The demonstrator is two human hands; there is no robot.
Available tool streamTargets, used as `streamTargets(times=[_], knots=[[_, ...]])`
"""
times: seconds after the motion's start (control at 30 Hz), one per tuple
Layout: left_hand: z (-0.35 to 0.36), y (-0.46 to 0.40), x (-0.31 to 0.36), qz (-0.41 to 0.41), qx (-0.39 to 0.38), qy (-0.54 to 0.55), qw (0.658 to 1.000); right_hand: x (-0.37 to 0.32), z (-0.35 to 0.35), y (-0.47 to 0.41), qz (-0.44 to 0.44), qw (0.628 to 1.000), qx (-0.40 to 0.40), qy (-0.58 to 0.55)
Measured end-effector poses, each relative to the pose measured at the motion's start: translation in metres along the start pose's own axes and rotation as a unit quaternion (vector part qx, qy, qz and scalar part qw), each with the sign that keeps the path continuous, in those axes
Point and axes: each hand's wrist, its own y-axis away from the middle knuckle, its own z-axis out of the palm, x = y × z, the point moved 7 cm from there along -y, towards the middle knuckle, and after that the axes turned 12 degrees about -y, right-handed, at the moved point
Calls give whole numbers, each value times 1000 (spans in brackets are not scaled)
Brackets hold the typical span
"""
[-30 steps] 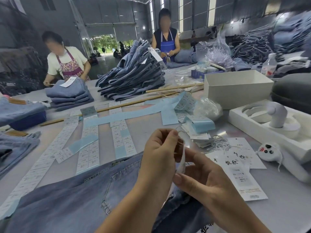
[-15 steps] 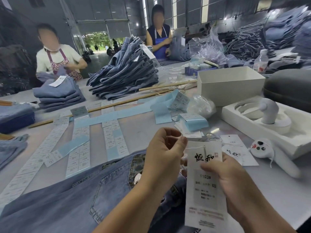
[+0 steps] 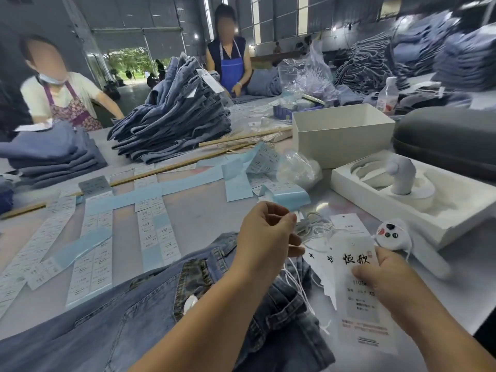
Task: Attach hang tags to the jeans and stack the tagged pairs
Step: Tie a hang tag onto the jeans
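A pair of blue jeans lies across the table in front of me, waistband toward the right. My right hand grips a white hang tag with black characters, held just right of the waistband. My left hand is raised above the waistband with fingertips pinched together on the thin white string that runs down toward the jeans. More loose hang tags and string lie on the table behind my hands.
Strips of size labels and light blue backing paper cover the table's middle. A tall jeans stack and a smaller one stand behind. White boxes, a white tray and a controller sit right. Two people work at the far side.
My hands have drawn apart: the right carried the tag right and down, the left rose with the string. The view swung left a little.
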Motion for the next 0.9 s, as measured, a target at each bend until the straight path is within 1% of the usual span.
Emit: streamTargets(times=[0.1, 0.2, 0.33, 0.47, 0.57, 0.7, 0.8, 0.9], knots=[[10, -13, -2, -27, -5, 38, 999, 12, -9, -10, 10, 999, 6, 32], [20, -26, -6, -42, -10, 38, 998, 19, -14, -18, 10, 998, 19, 58], [36, -39, -14, -69, -31, 52, 996, 17, -14, -27, -22, 993, 43, 109], [47, -51, -21, -89, -52, 50, 993, 10, -8, -35, -61, 985, 26, 162], [53, -60, -22, -104, -80, 22, 991, 8, -5, -42, -71, 974, 15, 214], [61, -73, -20, -105, -107, -53, 987, 4, -6, -45, -117, 948, 44, 294], [62, -86, -14, -93, -102, -90, 986, 6, -3, -40, -143, 951, 35, 271], [64, -96, -10, -59, -84, -117, 988, 13, 2, -35, -168, 951, 16, 259]])
